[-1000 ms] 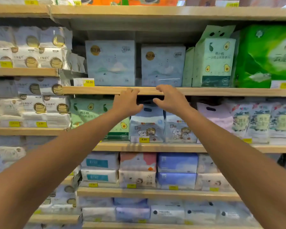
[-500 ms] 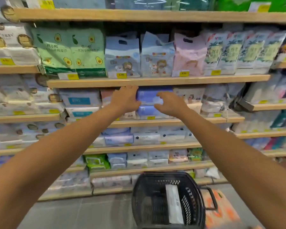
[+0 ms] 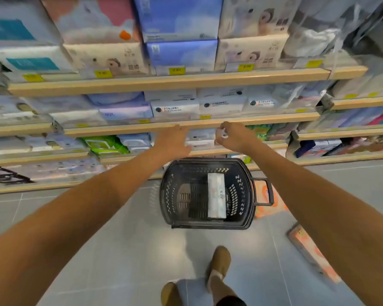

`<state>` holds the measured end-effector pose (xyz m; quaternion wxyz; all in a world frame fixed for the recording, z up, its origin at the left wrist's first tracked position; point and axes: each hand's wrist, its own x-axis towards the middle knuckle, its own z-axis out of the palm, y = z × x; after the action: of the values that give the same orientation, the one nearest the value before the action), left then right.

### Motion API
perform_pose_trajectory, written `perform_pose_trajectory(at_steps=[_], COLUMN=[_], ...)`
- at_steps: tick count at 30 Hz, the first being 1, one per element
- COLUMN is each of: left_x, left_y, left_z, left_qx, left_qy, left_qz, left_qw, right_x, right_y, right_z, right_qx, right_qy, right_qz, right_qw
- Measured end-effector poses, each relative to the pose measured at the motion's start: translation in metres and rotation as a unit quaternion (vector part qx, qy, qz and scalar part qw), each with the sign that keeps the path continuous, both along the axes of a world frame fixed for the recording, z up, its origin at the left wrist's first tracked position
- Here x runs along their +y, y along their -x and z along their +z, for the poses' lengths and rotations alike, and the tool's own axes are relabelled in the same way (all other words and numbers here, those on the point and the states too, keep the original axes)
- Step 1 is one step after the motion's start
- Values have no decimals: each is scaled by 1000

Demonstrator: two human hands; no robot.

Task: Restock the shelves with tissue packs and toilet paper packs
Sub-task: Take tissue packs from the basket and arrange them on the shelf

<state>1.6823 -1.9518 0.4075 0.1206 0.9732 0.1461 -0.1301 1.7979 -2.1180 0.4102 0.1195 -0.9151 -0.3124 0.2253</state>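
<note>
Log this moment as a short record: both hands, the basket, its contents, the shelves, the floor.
left hand: fingers straight, empty, close to the shelves
right hand: fingers loosely curled, nothing visibly held
basket: black, on the floor below the hands
in basket: one white pack, lying flat
shelves: stocked with tissue packs
floor: flat orange-printed item right of the basket

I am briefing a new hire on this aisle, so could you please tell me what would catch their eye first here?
Two bare arms stretch forward, the left hand and right hand out in front of a lower shelf. Below them a black basket stands on the grey floor with one white pack inside. Stacked tissue packs fill the wooden shelves above.
</note>
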Motion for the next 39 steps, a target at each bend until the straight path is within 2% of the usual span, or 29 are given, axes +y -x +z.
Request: perform_pose_trajectory(at_steps=[6, 11, 18, 23, 29, 33, 39], left_x=[-29, -51, -81, -113, -166, -178, -159], left_y=[-19, -28, -50, -61, -88, -114, -115], left_z=[-131, -244, -412, -508, -565, -585, -586], left_qx=[103, 169, 215, 211, 202, 223, 188], left_qy=[59, 126, 172, 249, 274, 262, 247], left_qz=[28, 75, 66, 132, 272, 349, 394], left_qw=[993, 975, 959, 936, 900, 872, 865], right_x=[-27, -49, -81, -99, -123, -131, -135], right_y=[-25, -24, -17, -15, -13, -13, -11], right_z=[-131, -243, -387, -456, -498, -505, -499], right_qx=[132, 201, 210, 237, 234, 234, 250], right_qy=[57, 106, 178, 180, 130, 87, 68], right_qz=[0, -40, -51, -93, -186, -195, -196], right_qw=[990, 973, 960, 950, 945, 949, 946])
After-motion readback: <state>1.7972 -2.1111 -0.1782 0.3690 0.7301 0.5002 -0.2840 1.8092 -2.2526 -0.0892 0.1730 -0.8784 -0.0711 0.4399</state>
